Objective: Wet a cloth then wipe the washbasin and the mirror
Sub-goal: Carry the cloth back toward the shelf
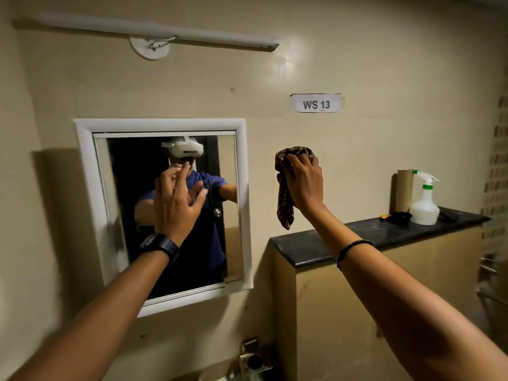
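Note:
A white-framed mirror [82, 171] hangs on the beige wall at centre left and reflects a person in a blue shirt with a white headset. My left hand [176, 207], with a black watch on the wrist, is raised in front of the glass with fingers spread and holds nothing. My right hand [305, 185] is up to the right of the mirror, against the wall, and grips a bunched brown patterned cloth [286, 207] whose tail hangs down. The washbasin is out of view; only a metal tap fitting [254, 358] shows at the bottom edge.
A black stone ledge [310, 251] tops a low wall at the right. On it stand a white spray bottle [424, 204], a cardboard tube [404, 191] and small dark items. A tube light [154, 30] runs above the mirror. A "WS 13" label [316, 103] is stuck on the wall.

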